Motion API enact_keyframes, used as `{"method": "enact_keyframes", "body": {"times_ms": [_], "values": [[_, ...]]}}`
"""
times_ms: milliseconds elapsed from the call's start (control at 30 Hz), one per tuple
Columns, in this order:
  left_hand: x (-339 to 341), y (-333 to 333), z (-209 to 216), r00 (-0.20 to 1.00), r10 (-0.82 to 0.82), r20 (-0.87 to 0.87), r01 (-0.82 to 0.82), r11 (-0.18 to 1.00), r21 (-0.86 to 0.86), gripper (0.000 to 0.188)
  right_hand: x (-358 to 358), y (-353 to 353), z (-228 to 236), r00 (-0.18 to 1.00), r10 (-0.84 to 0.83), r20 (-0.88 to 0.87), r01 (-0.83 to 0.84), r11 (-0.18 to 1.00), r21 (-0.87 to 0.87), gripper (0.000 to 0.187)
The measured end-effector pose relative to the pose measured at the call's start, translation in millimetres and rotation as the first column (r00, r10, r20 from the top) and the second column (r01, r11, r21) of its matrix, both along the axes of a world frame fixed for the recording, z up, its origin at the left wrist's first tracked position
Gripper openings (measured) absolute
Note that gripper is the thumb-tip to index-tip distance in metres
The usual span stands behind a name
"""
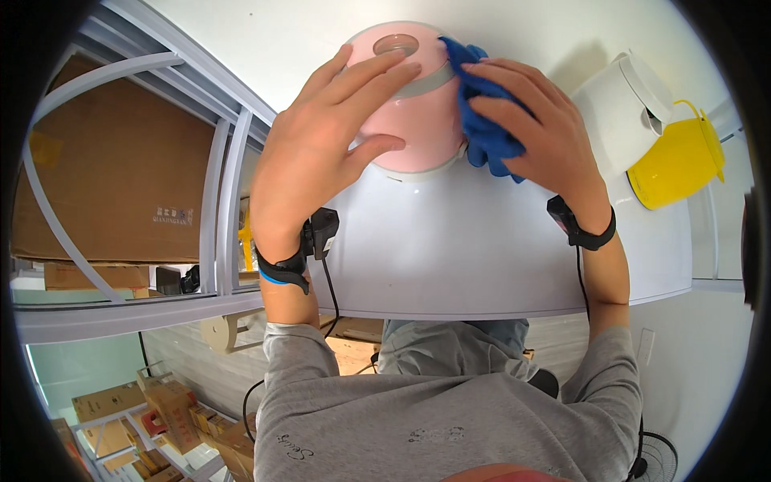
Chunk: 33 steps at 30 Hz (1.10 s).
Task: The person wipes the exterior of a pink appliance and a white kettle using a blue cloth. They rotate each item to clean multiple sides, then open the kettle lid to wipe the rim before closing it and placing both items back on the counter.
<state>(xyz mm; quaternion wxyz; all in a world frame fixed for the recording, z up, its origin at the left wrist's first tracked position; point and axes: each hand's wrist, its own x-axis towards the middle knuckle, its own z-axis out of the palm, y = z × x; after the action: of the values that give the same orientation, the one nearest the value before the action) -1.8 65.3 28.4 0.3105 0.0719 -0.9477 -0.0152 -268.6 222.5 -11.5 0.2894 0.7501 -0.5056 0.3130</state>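
A small pink appliance [426, 128], rounded like a mini rice cooker, stands on the white table in front of me. It has a grey band and a round clear inset in its top. Along its left side and over its lid lies my left hand [321, 132], fingers stretched out and spread, thumb against the front wall. A crumpled blue cloth [482, 132] is in my right hand [546, 128], whose fingers curl over it. The cloth presses against the appliance's right side and reaches up to the lid's edge.
On the right of the table [474, 257] are a white lidded container [614, 104] and a yellow jug-like vessel [675, 165]. A grey metal rack with a large cardboard box [112, 169] stands left. Cables hang from both wrist straps. More cartons [173, 410] sit on low shelving behind.
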Motion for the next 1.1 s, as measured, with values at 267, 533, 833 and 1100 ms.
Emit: {"method": "enact_keyframes", "body": {"times_ms": [267,533,833,1100], "values": [[-18,25,-6,0.981,0.195,0.004,-0.191,0.965,-0.178,0.077,39,5,-7,0.978,0.199,-0.058,-0.195,0.978,0.074,0.044],[-14,-1,-7,0.993,-0.049,-0.107,0.063,0.989,0.131,0.076,14,8,8,0.980,-0.009,0.200,0.000,0.999,0.044,0.062],[-35,-10,-35,0.992,0.064,-0.112,-0.025,0.946,0.322,0.093,-20,10,9,0.811,-0.259,0.524,0.105,0.947,0.304,0.067],[-31,2,-27,0.992,0.051,-0.119,-0.006,0.937,0.351,0.076,-22,2,19,0.946,0.122,0.300,-0.062,0.978,-0.201,0.075]]}}
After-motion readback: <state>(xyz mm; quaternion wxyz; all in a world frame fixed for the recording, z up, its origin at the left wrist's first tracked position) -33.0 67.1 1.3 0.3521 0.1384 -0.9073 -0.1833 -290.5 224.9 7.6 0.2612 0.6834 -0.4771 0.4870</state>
